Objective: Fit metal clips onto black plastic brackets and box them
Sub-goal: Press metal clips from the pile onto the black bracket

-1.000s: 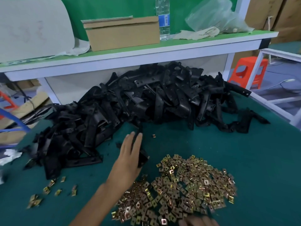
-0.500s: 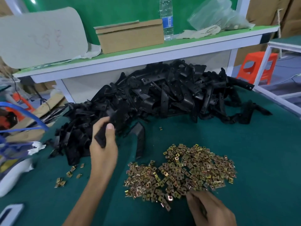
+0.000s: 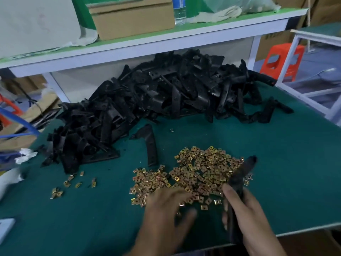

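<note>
Head view looked down on a green mat (image 3: 276,163) where a heap of brass-coloured metal clips (image 3: 193,172) lay just ahead of both hands. The right hand (image 3: 252,215), at five o'clock from the heap, had fingers and thumb curled round a black plastic bracket (image 3: 239,174) — the part rose tilted out of the grip towards twelve o'clock, its blurred far end over the heap's right edge. The left hand (image 3: 166,213), at seven o'clock from the heap, was blurred as well. Its fingers lay spread and fairly straight, tips over the nearest clips, gripping nothing that could be made out. At twelve o'clock from the clips, a large tangled pile of black brackets (image 3: 156,100) ran from ten o'clock round to two, backing under a white-edged shelf (image 3: 166,43). One lone bracket (image 3: 150,143) lay flat on the mat between pile and heap, at eleven o'clock, apart from both. A few stray clips (image 3: 73,183) sat at nine o'clock, well apart from the heap and just beside the pile's near corner, and a single clip (image 3: 171,129) lay close to the pile's front edge. On the shelf stood a cardboard box (image 3: 132,17) and, at its three o'clock, a water bottle (image 3: 180,12) beside a pale cloth (image 3: 217,13) — beyond the mat's far right corner stood an orange stool (image 3: 282,58).
</note>
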{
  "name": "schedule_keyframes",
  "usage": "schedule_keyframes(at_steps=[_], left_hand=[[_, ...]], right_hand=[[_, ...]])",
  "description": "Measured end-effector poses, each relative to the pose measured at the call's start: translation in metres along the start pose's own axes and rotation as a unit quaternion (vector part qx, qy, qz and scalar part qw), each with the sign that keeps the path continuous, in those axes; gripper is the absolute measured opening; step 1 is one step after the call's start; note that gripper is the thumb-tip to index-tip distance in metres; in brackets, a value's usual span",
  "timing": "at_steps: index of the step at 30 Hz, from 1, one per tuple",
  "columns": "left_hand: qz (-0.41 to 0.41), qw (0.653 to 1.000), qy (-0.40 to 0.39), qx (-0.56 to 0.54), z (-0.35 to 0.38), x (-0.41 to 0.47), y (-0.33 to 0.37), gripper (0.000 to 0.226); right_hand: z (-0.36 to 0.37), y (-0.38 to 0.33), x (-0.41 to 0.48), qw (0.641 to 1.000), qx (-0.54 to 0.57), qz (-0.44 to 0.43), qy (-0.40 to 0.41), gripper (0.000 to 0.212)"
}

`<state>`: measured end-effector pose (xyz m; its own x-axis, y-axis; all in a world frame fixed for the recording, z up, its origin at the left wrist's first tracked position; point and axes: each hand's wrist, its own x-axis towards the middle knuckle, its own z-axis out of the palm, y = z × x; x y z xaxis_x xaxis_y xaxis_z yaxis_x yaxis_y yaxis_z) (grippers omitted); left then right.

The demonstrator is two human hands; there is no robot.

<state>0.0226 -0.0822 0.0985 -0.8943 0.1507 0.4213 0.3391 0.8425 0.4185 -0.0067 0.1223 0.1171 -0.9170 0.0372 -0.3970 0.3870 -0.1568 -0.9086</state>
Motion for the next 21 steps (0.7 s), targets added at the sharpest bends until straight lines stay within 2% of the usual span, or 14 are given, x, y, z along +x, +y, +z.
schedule_keyframes(at_steps=[1,3,4,7,9,12,13,15,17,19,21], left_hand=[[-0.055,0.998,0.032,-0.019,-0.004,0.013,-0.016,0.032],[-0.167,0.984,0.047,0.029,-0.011,0.048,-0.05,0.033],[-0.218,0.972,0.012,0.085,-0.014,0.065,-0.066,0.041],[-0.33,0.91,-0.141,0.207,-0.013,0.107,-0.096,0.064],[-0.329,0.907,-0.151,0.215,-0.006,0.122,-0.106,0.061],[-0.344,0.928,-0.082,0.115,0.001,0.14,-0.108,0.059],[-0.331,0.939,-0.043,0.078,0.003,0.14,-0.105,0.057],[-0.229,0.973,0.003,0.042,0.008,0.136,-0.092,0.037],[-0.144,0.988,-0.047,0.018,0.018,0.126,-0.077,0.014],[-0.119,0.988,-0.098,0.026,0.025,0.119,-0.066,0.012],[-0.124,0.987,-0.096,0.038,0.03,0.117,-0.061,0.017]], right_hand=[[-0.001,0.0,0.0,0.998,-0.061,-0.02,-0.003,0.046],[0.0,0.003,0.0,0.988,-0.143,-0.05,-0.016,0.036],[0.001,0.006,0.0,0.984,-0.163,-0.068,-0.024,0.035],[0.004,0.013,-0.001,0.967,-0.222,-0.121,-0.024,0.062],[0.007,0.016,-0.004,0.959,-0.244,-0.147,-0.011,0.074],[0.01,0.022,-0.004,0.944,-0.285,-0.165,0.027,0.084],[0.011,0.023,-0.003,0.941,-0.294,-0.165,0.031,0.085],[0.013,0.026,-0.002,0.939,-0.299,-0.167,0.035,0.087],[0.013,0.027,0.003,0.939,-0.295,-0.173,0.031,0.086],[0.013,0.028,0.007,0.935,-0.3,-0.187,0.016,0.085],[0.015,0.028,0.01,0.928,-0.312,-0.205,0.0,0.085]])
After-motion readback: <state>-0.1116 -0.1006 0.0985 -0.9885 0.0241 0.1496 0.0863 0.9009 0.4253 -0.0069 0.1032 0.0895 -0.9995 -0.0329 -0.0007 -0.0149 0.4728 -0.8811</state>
